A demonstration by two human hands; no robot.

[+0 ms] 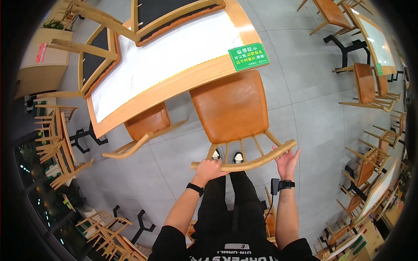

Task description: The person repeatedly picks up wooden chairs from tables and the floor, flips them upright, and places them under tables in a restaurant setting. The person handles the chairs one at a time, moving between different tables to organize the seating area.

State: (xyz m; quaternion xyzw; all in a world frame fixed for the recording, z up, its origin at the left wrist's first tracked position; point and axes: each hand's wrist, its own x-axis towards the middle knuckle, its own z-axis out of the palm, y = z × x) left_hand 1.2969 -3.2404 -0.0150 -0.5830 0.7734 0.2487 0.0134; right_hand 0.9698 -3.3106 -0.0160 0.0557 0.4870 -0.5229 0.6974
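Two hands are set on the curved wooden backrest (244,163) of a tan-seated chair (230,106) pushed partly under the counter (174,61). The left hand (210,167) is closed around the rail; the right hand (287,160) is held open, palm against its end.

Your left hand (210,167) lies on the back rail of the chair (230,108) before you, and your right hand (286,160) touches the rail's right end. The chair's seat sits partly under the table (174,61). Another chair (146,126) stands just left of it.
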